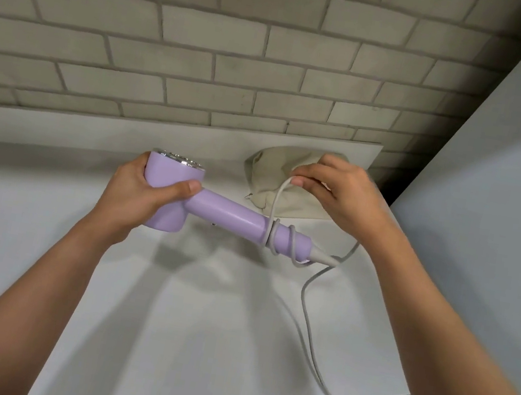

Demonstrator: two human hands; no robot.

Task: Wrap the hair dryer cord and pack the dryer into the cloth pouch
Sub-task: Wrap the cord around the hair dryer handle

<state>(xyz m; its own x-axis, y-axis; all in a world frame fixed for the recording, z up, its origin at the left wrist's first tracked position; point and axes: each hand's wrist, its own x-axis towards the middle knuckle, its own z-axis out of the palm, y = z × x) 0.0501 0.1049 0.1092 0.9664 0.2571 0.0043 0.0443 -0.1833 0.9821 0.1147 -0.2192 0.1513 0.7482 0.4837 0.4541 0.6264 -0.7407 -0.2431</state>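
white matte counter (35, 244) fills the frame. cream cloth pouch (268, 167) upper centre-right, contents hidden. smooth lilac hair dryer (225, 213) at centre, head gripped by left hand (141, 193). right hand (339, 194) pinches grey cord (310, 321), coiled round handle.

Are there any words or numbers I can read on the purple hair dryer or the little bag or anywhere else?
None can be read.
Hair dryer: plain purple, no words show.
Cloth pouch: plain cream cloth, no label visible.
Cord: no markings to be seen.
Brick wall and white table: no signs or writing.
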